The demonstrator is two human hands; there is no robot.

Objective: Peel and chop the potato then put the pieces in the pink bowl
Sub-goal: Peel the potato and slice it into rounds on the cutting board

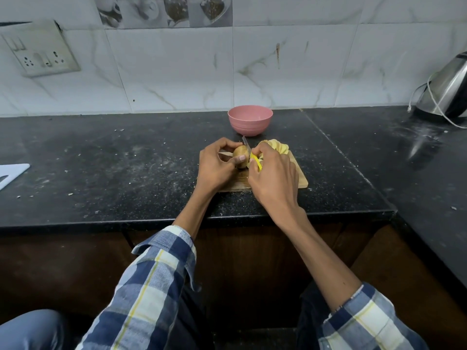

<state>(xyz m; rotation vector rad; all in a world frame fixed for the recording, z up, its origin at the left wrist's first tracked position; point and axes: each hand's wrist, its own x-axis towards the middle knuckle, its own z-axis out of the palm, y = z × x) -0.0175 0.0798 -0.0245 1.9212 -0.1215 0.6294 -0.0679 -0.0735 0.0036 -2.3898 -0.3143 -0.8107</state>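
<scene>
At the far left edge of the speckled black stone counter [126, 157] lay the corner of a flat white plastic board [11, 173], well apart from the work and apparently unused. Nearer the middle, the left hand [214, 165] was closed around a small, rounded, tan-skinned potato remnant [240, 152], thumb in front and fingers curled over its far side, pinning it on a rectangular pale wooden chopping board [302, 181], probably so the lump could not roll under the blade. Just beside it, the right hand [273, 178] was wrapped firmly round the yellow handle of a small steel-bladed knife [246, 144], whose narrow blade stood against the potato's right face with the tip pointing away, a hold that suited slicing downward. To the right of the blade, a fanned heap of pale yellow, smooth, moist-looking round slices [276, 146] rested on the board's far right part, seemingly pushed aside to keep the cutting spot free. Behind the board, near the marbled tile wall, sat the matte pink round plastic bowl [250, 120]; no pieces showed inside it, though its floor was partly hidden. Far right, a shiny steel kettle [447, 94] with a white cord stood in the corner.
</scene>
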